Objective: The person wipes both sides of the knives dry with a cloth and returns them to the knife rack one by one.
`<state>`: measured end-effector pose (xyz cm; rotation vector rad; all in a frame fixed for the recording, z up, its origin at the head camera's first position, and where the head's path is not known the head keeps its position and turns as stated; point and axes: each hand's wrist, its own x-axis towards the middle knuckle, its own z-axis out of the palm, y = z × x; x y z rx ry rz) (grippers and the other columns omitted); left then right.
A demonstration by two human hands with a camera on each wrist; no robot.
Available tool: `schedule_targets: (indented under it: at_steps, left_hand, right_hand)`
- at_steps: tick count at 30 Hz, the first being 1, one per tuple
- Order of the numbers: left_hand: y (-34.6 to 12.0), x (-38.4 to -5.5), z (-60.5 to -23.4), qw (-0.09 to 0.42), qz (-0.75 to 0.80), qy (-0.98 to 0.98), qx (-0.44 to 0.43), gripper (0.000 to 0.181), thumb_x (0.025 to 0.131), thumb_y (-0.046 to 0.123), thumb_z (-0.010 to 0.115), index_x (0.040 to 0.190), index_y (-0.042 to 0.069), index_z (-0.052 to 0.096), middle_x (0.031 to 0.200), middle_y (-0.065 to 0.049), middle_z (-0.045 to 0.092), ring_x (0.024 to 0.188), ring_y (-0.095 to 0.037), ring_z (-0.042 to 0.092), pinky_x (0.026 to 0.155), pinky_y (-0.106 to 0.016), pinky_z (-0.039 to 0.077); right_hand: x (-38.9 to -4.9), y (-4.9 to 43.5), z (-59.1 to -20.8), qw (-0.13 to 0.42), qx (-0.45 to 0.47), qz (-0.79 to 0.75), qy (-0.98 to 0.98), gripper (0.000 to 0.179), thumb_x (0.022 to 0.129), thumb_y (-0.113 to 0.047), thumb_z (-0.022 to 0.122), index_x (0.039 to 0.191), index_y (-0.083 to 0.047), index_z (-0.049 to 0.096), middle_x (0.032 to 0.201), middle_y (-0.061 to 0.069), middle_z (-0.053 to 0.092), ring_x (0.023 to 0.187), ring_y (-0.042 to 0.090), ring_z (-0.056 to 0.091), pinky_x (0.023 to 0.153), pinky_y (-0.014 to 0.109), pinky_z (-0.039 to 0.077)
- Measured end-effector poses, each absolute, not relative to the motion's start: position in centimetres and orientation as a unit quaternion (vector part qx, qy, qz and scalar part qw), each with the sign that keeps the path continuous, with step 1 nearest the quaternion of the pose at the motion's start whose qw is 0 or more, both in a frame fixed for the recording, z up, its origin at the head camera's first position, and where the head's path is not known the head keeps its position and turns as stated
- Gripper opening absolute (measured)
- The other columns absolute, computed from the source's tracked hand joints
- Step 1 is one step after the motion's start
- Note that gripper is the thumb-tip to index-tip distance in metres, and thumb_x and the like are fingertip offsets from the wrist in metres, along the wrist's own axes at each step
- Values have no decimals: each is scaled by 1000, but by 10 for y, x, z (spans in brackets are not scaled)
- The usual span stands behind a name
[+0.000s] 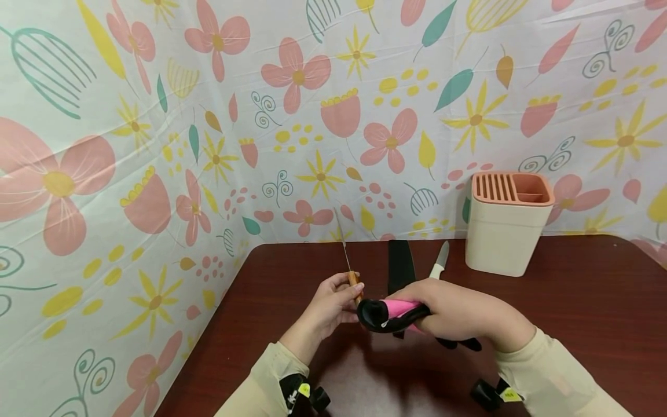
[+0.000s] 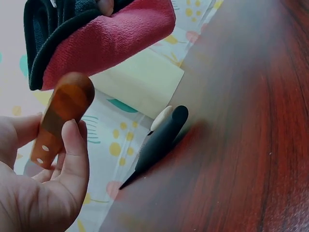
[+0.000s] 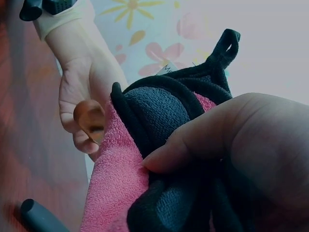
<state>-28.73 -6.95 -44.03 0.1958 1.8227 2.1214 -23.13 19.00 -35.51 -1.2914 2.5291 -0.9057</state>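
Upright in my left hand (image 1: 324, 307) is a knife with a riveted wooden handle (image 2: 67, 108), pinched between thumb and fingers. Its thin blade (image 1: 342, 240) points up and away, seen nearly edge-on. My right hand (image 1: 461, 307) grips a folded towel (image 1: 400, 307), pink with a dark grey side and black edging. The thumb presses on the grey side in the right wrist view, where a hanging loop (image 3: 227, 48) sticks up from the towel. The towel is close beside the butt of the wooden handle; whether they touch I cannot tell.
Beyond the towel lies a black knife (image 1: 400, 263) on the dark red-brown table (image 1: 292, 272). To its right is a white-handled knife (image 1: 441, 260) with a grey blade. A cream knife block (image 1: 502, 237) with a slotted orange top stands at the back right, against a flower-patterned cloth backdrop.
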Motion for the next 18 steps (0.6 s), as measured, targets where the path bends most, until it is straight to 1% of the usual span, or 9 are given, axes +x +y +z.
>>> schedule_targets:
  at_steps: [4, 11, 13, 15, 17, 18]
  left_hand:
    - [-69, -288, -442, 172, 755, 629, 67, 46, 98, 23, 70, 135, 10, 47, 95, 1, 61, 63, -8, 62, 49, -23, 53]
    - [-69, -289, -443, 180, 765, 616, 57, 49, 98, 25, 71, 129, 9, 37, 92, 2, 56, 62, -9, 57, 43, -21, 43]
    - [-69, -289, -444, 181, 764, 617, 57, 48, 98, 25, 71, 127, 9, 36, 89, 1, 57, 63, -10, 59, 42, -20, 40]
    - [-69, -288, -444, 184, 762, 618, 59, 47, 98, 26, 71, 126, 10, 36, 86, 0, 60, 63, -11, 64, 42, -20, 41]
    - [-69, -288, -443, 188, 759, 620, 63, 43, 99, 26, 69, 125, 11, 37, 85, -2, 64, 64, -14, 69, 41, -19, 39]
    - [-69, -287, -443, 192, 759, 619, 65, 41, 100, 26, 68, 125, 12, 38, 84, -2, 66, 64, -15, 71, 41, -18, 39]
  right_hand:
    - [-232, 193, -353, 76, -427, -303, 848, 55, 87, 4, 65, 117, -41, 70, 97, -18, 69, 84, 3, 62, 75, 23, 51]
    - [-234, 197, -351, 84, -418, -307, 851, 62, 84, 9, 60, 116, -43, 70, 95, -16, 71, 79, 3, 61, 70, 23, 50]
    - [-235, 199, -351, 87, -414, -306, 853, 65, 82, 11, 57, 117, -42, 70, 95, -14, 71, 78, 4, 60, 68, 23, 48]
    - [-236, 201, -351, 87, -409, -304, 856, 68, 80, 12, 56, 118, -43, 70, 95, -13, 72, 77, 4, 60, 67, 23, 47]
    - [-238, 203, -351, 88, -405, -303, 858, 70, 78, 13, 55, 117, -43, 70, 95, -13, 71, 77, 4, 59, 66, 23, 46]
    - [-238, 204, -351, 88, -403, -304, 859, 68, 79, 12, 55, 117, -43, 70, 95, -14, 71, 77, 4, 58, 66, 23, 46]
